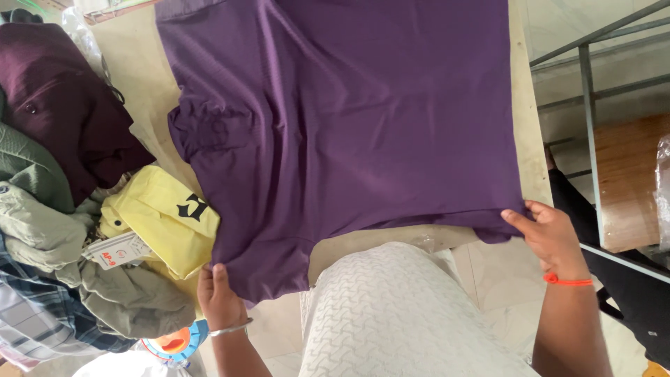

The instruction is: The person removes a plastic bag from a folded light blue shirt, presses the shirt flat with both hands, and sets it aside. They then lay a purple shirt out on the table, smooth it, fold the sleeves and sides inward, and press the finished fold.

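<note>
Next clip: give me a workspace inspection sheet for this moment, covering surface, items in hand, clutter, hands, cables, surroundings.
Surface: pale table, mostly covered by cloth.
Items in hand: purple shirt spread flat, one sleeve bunched at the left, hem edge hanging toward the person.
Clutter: heap at the left with a maroon garment, yellow garment with a black mark, olive-green garments, plaid cloth and a paper tag.
Hands: left hand grips the shirt's lower left corner, metal bangle on the wrist; right hand pinches the lower right corner, orange thread on the wrist.
Cables: nothing seen.
Surroundings: metal frame and a wooden surface at the right, tiled floor below.
</note>
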